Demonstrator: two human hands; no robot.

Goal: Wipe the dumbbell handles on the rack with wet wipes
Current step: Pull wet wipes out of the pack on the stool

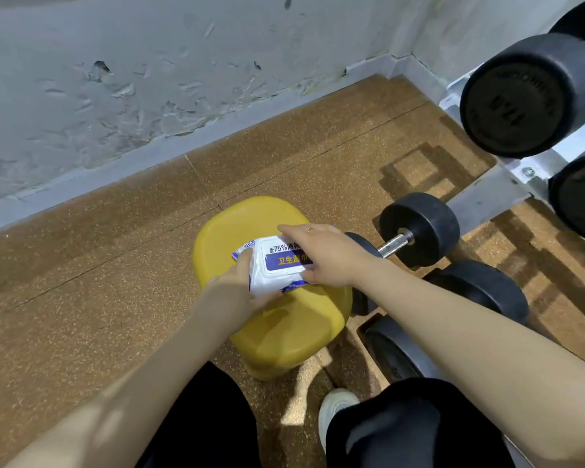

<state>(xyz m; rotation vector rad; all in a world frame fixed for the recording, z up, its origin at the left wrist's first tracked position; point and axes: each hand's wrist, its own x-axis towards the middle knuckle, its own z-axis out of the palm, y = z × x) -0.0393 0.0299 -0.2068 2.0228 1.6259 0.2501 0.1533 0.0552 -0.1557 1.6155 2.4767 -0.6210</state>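
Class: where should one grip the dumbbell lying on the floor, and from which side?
Grip the dumbbell by its bare metal bar, coming from above. It lies flat, the bar is narrow enough to wrap, and the wide black ends likely block any approach along its length.

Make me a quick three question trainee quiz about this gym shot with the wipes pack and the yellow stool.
1. True or false: the wet wipes pack lies on the floor.
2. Which hand grips the pack's near end: A left hand, B right hand?
3. Fill in: the pack's flip lid is ____.

Key: 1 false, it sits on the yellow stool. 2 A. 3 closed.
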